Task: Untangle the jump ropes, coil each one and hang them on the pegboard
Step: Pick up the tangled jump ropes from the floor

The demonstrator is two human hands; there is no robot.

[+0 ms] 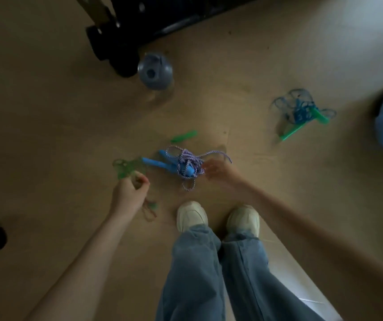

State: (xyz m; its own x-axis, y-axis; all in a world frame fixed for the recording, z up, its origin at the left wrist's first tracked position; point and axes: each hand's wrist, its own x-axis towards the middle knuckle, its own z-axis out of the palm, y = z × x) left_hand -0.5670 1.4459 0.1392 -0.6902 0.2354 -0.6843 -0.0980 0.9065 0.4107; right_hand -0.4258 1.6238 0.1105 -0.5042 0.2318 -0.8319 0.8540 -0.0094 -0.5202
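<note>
From the head view I see the purple-and-white rope (187,162) bundled round its blue handles (160,163) on the floor (46,112), just ahead of my shoes (191,215). My left hand (129,193) has its fingers curled round a thin green rope (125,167) left of that bundle — blurred. My right hand (216,171) is at the bundle's right edge, fingers spread, gripping nothing. A green handle (183,136) lies just beyond the bundle; a blue rope with green handles (301,112) sits well off to its right, and a grey kettlebell (154,71) far beyond.
</note>
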